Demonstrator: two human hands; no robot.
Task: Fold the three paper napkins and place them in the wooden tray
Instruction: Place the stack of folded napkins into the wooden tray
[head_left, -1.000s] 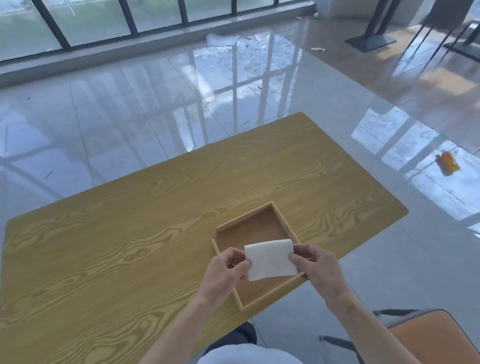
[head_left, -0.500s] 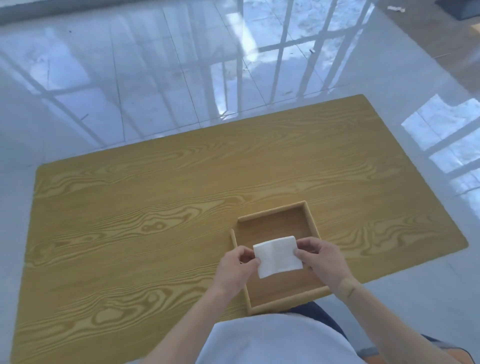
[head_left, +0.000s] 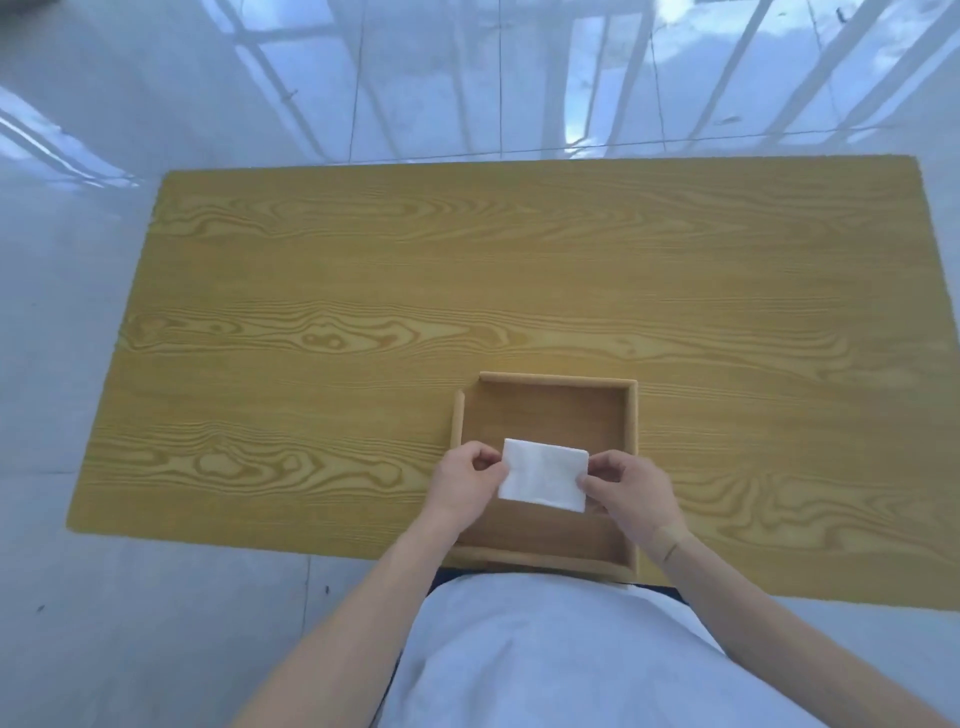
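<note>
Now we look straight down on the tabletop (head_left: 363, 270), a broad slab of yellow wood grain, and we have the wooden tray (head_left: 635, 441) drawn up to its near edge, close against our body. That spot seems chosen so the drop is short and both arms can work over it without reaching. The tray floor we can see is bare brown wood; we make out no napkin lying on it, though the part under our hands is hidden.

Over the near half of the tray we hold the paper napkin (head_left: 543, 475), already folded into a small white rectangle. We keep it level and spread between both hands, probably so the fold does not spring open before it goes down. Whether it floats above the tray floor or already touches it, we cannot tell from this angle.

Our left hand (head_left: 462, 486) takes the napkin's left edge, our right hand (head_left: 631, 491) its right edge. On each side the fingers (head_left: 597, 470) are curled in and pressed against the thumb, pinching only the paper's margin, not spread at all. We see no other napkins anywhere on the tabletop.
</note>
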